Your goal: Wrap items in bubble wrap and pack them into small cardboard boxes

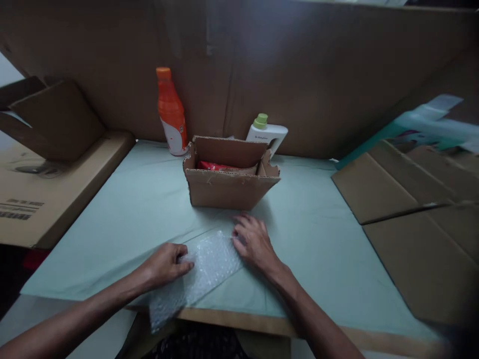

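Covering the table [243, 320], a pale green cloth [307, 224] lies beneath an open brown cardboard box [224, 192] at the far middle. Nearer is a clear, flat sheet of bubble wrap [215, 262], its near left end reaching past the table's near edge. Far left of the box stands an orange-and-white plastic bottle [172, 109]. The left hand [164, 263] pinches the sheet's left side between thumb and fingers; the right hand [255, 240] curls its fingers at the far right corner, whether gripping cannot be told.

Left hand [167, 265] pinching bubble wrap [214, 262], open carton [226, 190] beyond
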### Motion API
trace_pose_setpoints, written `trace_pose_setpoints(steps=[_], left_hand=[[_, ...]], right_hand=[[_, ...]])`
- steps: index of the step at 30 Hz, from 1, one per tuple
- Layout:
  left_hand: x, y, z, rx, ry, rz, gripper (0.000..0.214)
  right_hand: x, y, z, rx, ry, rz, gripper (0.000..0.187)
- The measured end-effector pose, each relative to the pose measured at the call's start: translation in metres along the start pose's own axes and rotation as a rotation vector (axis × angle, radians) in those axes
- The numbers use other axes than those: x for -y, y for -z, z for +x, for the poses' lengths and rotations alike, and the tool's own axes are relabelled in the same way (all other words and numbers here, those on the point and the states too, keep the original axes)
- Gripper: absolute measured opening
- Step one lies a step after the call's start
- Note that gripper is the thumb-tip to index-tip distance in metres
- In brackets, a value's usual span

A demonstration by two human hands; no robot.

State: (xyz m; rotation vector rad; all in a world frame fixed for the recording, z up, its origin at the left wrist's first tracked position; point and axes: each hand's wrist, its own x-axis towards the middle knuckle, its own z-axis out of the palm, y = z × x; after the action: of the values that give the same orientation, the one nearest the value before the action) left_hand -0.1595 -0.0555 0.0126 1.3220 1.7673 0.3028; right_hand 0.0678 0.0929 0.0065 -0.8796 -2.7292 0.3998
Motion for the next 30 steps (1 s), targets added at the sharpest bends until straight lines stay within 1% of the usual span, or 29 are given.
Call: trace_pose_setpoints(steps=[1, 3, 5, 7, 8, 9, 11, 12, 13, 14, 16, 17, 19, 20, 21, 22, 23, 25, 26, 28, 30], left_hand=[[0.000, -0.004, -0.001, 0.009, 0.009, -0.096, 0.032], [0.002, -0.011, -0.005, 0.011, 0.032, -0.240, 0.037], [0.006, -0.015, -0.010, 0.005, 0.059, -0.359, 0.041], [0.011, -0.019, -0.017, 0.019, 0.123, -0.516, 0.044], [0.013, -0.020, -0.022, 0.040, 0.171, -0.619, 0.045], [0.015, -0.023, -0.027, 0.067, 0.219, -0.726, 0.046], [0.014, -0.030, -0.035, 0.114, 0.284, -0.957, 0.046], [0.011, -0.035, -0.039, 0.133, 0.300, -1.064, 0.046], [0.007, -0.041, -0.042, 0.147, 0.312, -1.153, 0.046], [0.002, -0.048, -0.045, 0.146, 0.325, -1.222, 0.046], [-0.007, -0.062, -0.052, 0.117, 0.329, -1.312, 0.045], [-0.011, -0.068, -0.056, 0.121, 0.309, -1.325, 0.044], [-0.014, -0.073, -0.063, 0.195, 0.232, -1.261, 0.046], [-0.013, -0.071, -0.065, 0.236, 0.197, -1.191, 0.051], [-0.011, -0.066, -0.065, 0.251, 0.180, -1.118, 0.057], [-0.008, -0.059, -0.063, 0.228, 0.178, -1.056, 0.063], [-0.006, -0.051, -0.059, 0.175, 0.181, -1.015, 0.066], [-0.003, -0.038, -0.048, 0.059, 0.177, -0.972, 0.065], [-0.004, -0.034, -0.040, 0.037, 0.166, -0.942, 0.064], [-0.008, -0.033, -0.025, 0.022, 0.116, -0.831, 0.067], [-0.015, -0.038, -0.011, -0.025, 0.064, -0.722, 0.071]], right_hand=[[0.001, 0.005, 0.006, 0.007, 0.016, -0.019, 0.009], [0.004, 0.014, 0.012, -0.009, 0.021, -0.036, 0.023], [0.006, 0.020, 0.004, -0.099, -0.002, -0.023, 0.042], [0.010, 0.024, -0.021, -0.188, 0.016, 0.023, 0.051], [0.014, 0.024, -0.039, -0.191, 0.049, 0.056, 0.052], [0.019, 0.023, -0.058, -0.160, 0.086, 0.091, 0.055], [0.034, 0.016, -0.097, -0.051, 0.151, 0.148, 0.067], [0.044, 0.010, -0.114, -0.013, 0.170, 0.163, 0.074], [0.055, 0.002, -0.126, -0.008, 0.176, 0.168, 0.079], [0.065, -0.008, -0.135, -0.036, 0.171, 0.165, 0.082], [0.080, -0.028, -0.142, -0.154, 0.138, 0.151, 0.079], [0.083, -0.036, -0.141, -0.212, 0.123, 0.154, 0.075], [0.082, -0.049, -0.136, -0.289, 0.113, 0.191, 0.062], [0.078, -0.053, -0.133, -0.303, 0.116, 0.222, 0.054], [0.074, -0.054, -0.132, -0.305, 0.124, 0.256, 0.047], [0.069, -0.055, -0.131, -0.301, 0.129, 0.287, 0.043], [0.065, -0.055, -0.132, -0.293, 0.129, 0.313, 0.043], [0.060, -0.053, -0.133, -0.264, 0.142, 0.343, 0.045], [0.059, -0.052, -0.133, -0.248, 0.152, 0.351, 0.046], [0.059, -0.050, -0.132, -0.211, 0.174, 0.358, 0.047], [0.060, -0.049, -0.130, -0.176, 0.185, 0.357, 0.046]])
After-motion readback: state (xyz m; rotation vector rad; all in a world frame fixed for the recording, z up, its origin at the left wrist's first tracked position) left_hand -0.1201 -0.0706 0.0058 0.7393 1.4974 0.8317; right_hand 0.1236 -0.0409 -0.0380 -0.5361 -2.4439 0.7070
